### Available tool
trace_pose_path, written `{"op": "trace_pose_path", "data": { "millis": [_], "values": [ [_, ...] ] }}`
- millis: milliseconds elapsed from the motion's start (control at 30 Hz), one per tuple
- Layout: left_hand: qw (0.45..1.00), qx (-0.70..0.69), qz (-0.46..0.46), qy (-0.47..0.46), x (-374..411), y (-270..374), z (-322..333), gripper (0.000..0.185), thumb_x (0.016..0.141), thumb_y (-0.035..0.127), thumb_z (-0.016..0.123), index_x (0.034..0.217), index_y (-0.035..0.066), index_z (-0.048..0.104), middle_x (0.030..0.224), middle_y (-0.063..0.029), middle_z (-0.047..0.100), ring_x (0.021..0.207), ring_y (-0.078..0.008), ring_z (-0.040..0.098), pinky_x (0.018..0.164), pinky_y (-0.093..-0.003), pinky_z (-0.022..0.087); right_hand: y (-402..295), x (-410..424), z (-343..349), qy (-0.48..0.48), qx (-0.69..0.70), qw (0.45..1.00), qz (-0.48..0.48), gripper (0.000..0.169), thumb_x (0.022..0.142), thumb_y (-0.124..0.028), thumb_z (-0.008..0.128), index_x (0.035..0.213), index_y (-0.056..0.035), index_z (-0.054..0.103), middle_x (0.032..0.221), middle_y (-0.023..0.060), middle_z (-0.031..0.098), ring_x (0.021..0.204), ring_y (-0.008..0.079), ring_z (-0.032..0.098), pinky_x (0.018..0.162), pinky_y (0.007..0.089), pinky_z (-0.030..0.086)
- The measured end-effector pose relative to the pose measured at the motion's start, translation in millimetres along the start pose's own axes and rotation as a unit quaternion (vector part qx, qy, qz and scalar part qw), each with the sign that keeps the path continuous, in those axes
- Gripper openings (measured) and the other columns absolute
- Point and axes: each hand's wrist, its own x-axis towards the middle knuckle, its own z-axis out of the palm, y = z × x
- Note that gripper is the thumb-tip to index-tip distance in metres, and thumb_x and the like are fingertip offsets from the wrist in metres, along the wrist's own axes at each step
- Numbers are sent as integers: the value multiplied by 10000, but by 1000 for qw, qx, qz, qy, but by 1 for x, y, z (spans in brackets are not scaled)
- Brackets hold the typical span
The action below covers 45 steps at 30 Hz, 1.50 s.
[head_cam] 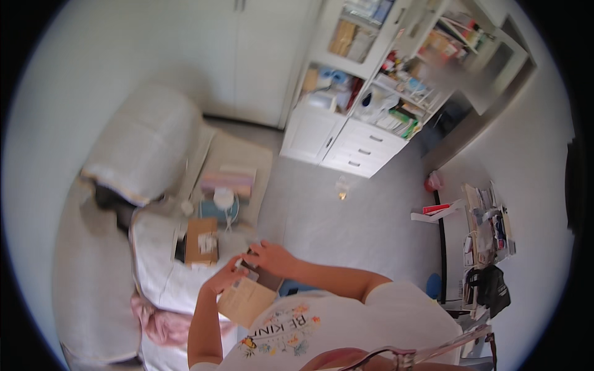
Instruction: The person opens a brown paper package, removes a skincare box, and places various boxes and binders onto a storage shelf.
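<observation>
An open cardboard box (247, 302) is in front of my body, its tan flap folded out towards my shirt. My left hand (224, 277) grips the near left side of this box, fingers bent over the edge. On the far side, my right hand (274, 258) has its fingers curled over the rim. Between the hands shows a small whitish item (251, 274) inside, too blurred to name. Just beyond my left hand, a second cardboard box (201, 241) with a white label rests on the pale sofa seat (169, 273).
Several books or boxes (227, 182) lie on the sofa by a round white device (224, 198) with a cable. A pink cloth (164, 324) is at lower left. White cabinets (343, 139) stand ahead; a small object (342, 195) lies on the grey floor (320, 222). Loaded shelves (487, 232) line the right wall.
</observation>
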Motion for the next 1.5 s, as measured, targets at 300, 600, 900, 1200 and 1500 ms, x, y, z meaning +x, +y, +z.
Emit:
{"op": "trace_pose_path", "data": {
  "millis": [300, 600, 900, 1200, 1500],
  "values": [
    [992, -8, 38, -117, 160, 93, 68, 635, 907, 276, 642, 1443, 151, 325, 1002, -73, 603, 893, -137, 585, 742, -305, 491, 133, -80, -80, 55, 12, 994, 99, 538, 752, -161, 638, 1274, -158, 507, 1082, 73, 566, 955, 288, 568, 781, 379, 508],
    [983, -5, 62, -172, 339, 209, 184, 540, 954, 286, 562, 1428, 126, 358, 1188, -57, 579, 1023, -146, 574, 848, -319, 494, 208, -245, -370, 539, -44, 817, 200, 257, 771, -46, 739, 1011, -52, 648, 703, 55, 598, 553, 130, 568, 444, 260, 416],
    [973, 34, 20, -227, 496, 279, 261, 549, 967, 273, 515, 1450, 108, 314, 1295, -73, 511, 1111, -185, 546, 891, -321, 487, 230, -321, -451, 606, -345, 717, 18, 515, 806, -497, 682, 1164, -161, 528, 674, -41, 472, 548, 90, 290, 508, 245, 299],
    [877, 231, -8, -421, 643, 406, 427, 555, 963, 229, 511, 1458, 92, 299, 1366, -74, 465, 1214, -203, 471, 992, -358, 419, 286, -362, -465, 592, -494, 607, 194, 480, 883, -521, 568, 1241, -205, 518, 725, -30, 439, 567, 111, 280, 538, 267, 331],
    [756, 229, -110, -603, 697, 441, 615, 639, 933, 325, 592, 1461, 109, 303, 1380, -56, 458, 1260, -174, 442, 1017, -338, 404, 357, -457, -427, 442, -358, 630, 529, 219, 709, -97, 722, 892, -78, 604, 653, 22, 473, 516, 185, 445, 443, 287, 362]
  ]
}}
